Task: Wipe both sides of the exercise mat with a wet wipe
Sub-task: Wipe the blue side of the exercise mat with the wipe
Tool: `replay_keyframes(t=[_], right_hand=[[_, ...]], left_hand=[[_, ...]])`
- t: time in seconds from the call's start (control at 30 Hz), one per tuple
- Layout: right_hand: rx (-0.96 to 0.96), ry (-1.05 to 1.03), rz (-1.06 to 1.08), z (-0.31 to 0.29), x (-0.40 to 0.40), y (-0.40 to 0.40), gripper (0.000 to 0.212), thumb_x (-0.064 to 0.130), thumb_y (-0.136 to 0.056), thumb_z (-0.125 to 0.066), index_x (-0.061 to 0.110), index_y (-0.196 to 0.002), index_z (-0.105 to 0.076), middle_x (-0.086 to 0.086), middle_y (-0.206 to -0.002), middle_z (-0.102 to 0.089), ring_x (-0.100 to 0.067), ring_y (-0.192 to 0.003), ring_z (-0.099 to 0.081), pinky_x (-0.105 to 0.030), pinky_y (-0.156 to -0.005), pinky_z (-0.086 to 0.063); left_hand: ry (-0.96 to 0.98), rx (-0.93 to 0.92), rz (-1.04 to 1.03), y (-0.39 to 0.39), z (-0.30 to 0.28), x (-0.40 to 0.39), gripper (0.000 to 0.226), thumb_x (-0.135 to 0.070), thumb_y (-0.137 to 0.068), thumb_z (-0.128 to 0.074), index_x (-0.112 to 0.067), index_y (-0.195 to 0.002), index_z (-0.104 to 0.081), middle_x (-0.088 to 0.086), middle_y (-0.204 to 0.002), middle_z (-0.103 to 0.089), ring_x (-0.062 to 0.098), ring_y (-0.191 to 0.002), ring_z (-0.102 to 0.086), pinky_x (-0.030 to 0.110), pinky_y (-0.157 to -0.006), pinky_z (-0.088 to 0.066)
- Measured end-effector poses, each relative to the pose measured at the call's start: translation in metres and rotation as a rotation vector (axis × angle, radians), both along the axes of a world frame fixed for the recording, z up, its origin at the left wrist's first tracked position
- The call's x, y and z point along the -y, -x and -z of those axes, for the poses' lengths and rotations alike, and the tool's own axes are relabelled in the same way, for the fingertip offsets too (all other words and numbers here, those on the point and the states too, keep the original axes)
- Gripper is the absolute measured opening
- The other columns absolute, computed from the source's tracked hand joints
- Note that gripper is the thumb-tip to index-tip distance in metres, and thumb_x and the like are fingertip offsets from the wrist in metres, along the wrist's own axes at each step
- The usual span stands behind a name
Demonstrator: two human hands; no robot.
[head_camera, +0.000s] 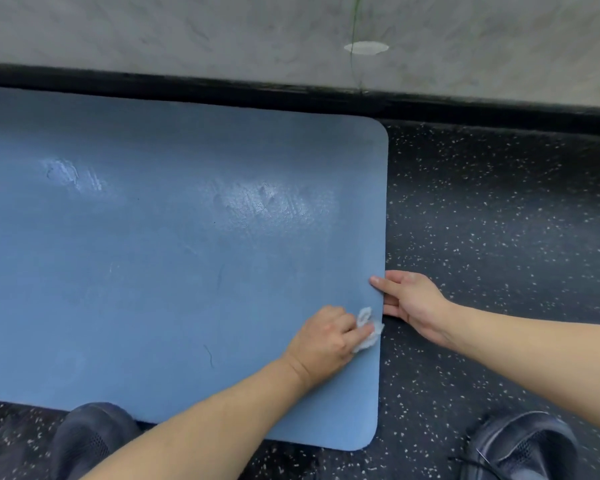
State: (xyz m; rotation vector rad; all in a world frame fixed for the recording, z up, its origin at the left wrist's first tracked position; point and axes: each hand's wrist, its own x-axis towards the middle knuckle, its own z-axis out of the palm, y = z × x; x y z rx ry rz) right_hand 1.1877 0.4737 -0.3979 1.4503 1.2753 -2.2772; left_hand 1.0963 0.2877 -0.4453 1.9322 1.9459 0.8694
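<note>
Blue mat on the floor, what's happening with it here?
A person crouches over a blue exercise mat on a speckled dark floor. The left hand holds a crumpled wet wipe against the mat near its right edge. The right hand pinches that edge, thumb on top and fingers underneath. Shiny damp streaks show farther up the mat.

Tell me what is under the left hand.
A crumpled white wipe pokes out from under the left hand, lying on the blue mat. The fingers cover the rest of the wipe.
</note>
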Motion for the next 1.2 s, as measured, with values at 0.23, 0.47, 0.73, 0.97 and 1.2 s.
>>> replay_keyframes(t=[0.23,0.47,0.73,0.97,1.2], right_hand=[[0.034,0.032,0.030,-0.008,-0.002,0.005,0.026,0.016,-0.109,-0.054,-0.002,-0.120,-0.070,-0.020,-0.112,-0.078,-0.035,-0.104,-0.077,-0.050,-0.100,-0.058],[0.119,-1.046,-0.420,-0.012,-0.024,0.030,0.073,0.036,-0.080,-0.088,0.028,-0.144,-0.055,0.007,-0.142,-0.059,-0.014,-0.122,-0.062,-0.035,-0.106,-0.050],[0.094,-1.311,-1.458,-0.003,-0.070,0.040,0.164,0.092,-0.052,-0.075,0.016,-0.165,0.018,-0.006,-0.168,0.034,-0.020,-0.157,0.029,-0.033,-0.128,0.013],[0.083,-1.263,-1.482,-0.008,-0.069,0.041,0.163,0.090,-0.057,-0.075,0.014,-0.163,0.024,-0.009,-0.165,0.041,-0.023,-0.154,0.036,-0.038,-0.129,0.013],[0.041,-1.377,-1.332,-0.035,-0.090,0.066,0.152,0.095,-0.063,-0.066,0.002,-0.166,-0.005,-0.017,-0.175,0.004,-0.029,-0.162,0.002,-0.028,-0.128,0.008]], left_hand=[[-0.023,-0.073,-0.127,0.050,-0.006,-0.017,0.030,-0.006,-0.096,-0.053,-0.015,-0.120,-0.069,0.010,-0.113,-0.061,0.028,-0.088,-0.056,0.037,-0.071,-0.052],[0.055,0.111,-0.310,0.039,-0.010,-0.040,0.014,-0.019,-0.090,-0.064,-0.020,-0.094,-0.077,0.001,-0.090,-0.067,0.026,-0.076,-0.063,0.033,-0.063,-0.055],[-0.006,0.099,-0.405,0.078,-0.012,-0.070,0.023,-0.034,-0.091,-0.060,-0.020,-0.086,-0.078,0.000,-0.086,-0.071,0.024,-0.075,-0.068,0.030,-0.066,-0.057],[0.119,0.031,-0.002,0.068,-0.010,-0.087,0.027,-0.034,-0.090,-0.053,-0.019,-0.094,-0.075,0.004,-0.091,-0.071,0.031,-0.076,-0.066,0.036,-0.065,-0.058],[0.141,0.030,-0.064,0.072,-0.016,-0.115,0.008,-0.020,-0.081,-0.071,-0.014,-0.083,-0.076,0.008,-0.084,-0.069,0.032,-0.077,-0.068,0.036,-0.066,-0.058]])
